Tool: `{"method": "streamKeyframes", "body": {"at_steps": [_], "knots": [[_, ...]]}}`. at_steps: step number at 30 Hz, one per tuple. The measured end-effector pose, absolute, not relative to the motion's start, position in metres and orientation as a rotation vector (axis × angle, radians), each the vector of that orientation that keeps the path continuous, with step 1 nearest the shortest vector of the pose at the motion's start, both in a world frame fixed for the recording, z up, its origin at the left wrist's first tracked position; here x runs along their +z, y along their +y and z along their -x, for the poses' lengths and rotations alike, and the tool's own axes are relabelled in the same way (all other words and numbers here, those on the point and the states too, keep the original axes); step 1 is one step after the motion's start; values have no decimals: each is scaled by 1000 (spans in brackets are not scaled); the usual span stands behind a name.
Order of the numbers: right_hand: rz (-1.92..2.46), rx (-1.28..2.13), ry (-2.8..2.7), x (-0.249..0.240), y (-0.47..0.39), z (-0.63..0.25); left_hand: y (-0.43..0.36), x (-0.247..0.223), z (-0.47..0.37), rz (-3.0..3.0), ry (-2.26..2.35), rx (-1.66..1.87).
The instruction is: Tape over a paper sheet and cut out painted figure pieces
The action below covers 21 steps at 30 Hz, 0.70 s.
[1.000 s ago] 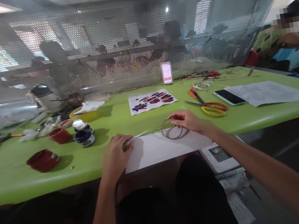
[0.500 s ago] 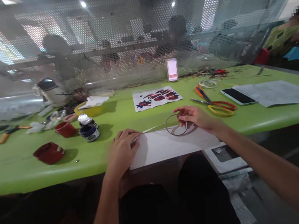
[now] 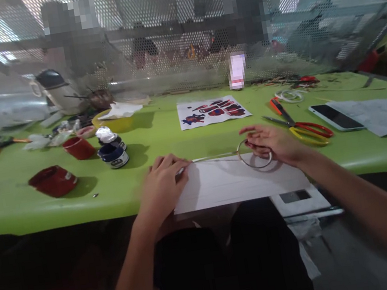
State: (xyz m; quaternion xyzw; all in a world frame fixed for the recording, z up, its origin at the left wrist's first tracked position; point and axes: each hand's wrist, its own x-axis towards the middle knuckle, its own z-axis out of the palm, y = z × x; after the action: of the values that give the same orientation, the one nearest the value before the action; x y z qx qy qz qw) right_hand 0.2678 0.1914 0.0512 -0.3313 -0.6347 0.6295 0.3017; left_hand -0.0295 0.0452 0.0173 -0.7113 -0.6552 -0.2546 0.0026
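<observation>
A white sheet [image 3: 236, 182] lies at the table's front edge, jutting slightly over it. My left hand [image 3: 164, 179] rests on its left end, fingers closed on one end of a thin pale strip [image 3: 213, 157]. The strip runs right to a thin ring [image 3: 257, 168], which stands out from my right hand [image 3: 270, 142]. That hand pinches the ring near its upper right side, with the index finger stretched out to the left. Beyond the sheet lies a paper with red and blue cut shapes [image 3: 212, 111].
Scissors with red and yellow handles [image 3: 311, 132] and a phone [image 3: 336, 117] lie to the right. Red containers [image 3: 54, 181], an ink jar [image 3: 113, 155] and a yellow bowl [image 3: 120, 122] stand left. A perforated screen [image 3: 166, 22] rises behind.
The view has tilted down and shifted. My right hand and the ring have moved right, away from my left hand, and the strip between them now looks longer and straighter.
</observation>
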Motion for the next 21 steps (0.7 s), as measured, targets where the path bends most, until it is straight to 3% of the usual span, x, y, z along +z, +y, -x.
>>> {"method": "streamKeyframes", "body": {"at_steps": [6, 21], "knots": [[916, 1814, -1545, 54, 195, -272, 44, 18, 29, 2226, -2054, -801], [847, 1759, -1665, 67, 186, -270, 43, 20, 28, 2216, -2064, -770]]}}
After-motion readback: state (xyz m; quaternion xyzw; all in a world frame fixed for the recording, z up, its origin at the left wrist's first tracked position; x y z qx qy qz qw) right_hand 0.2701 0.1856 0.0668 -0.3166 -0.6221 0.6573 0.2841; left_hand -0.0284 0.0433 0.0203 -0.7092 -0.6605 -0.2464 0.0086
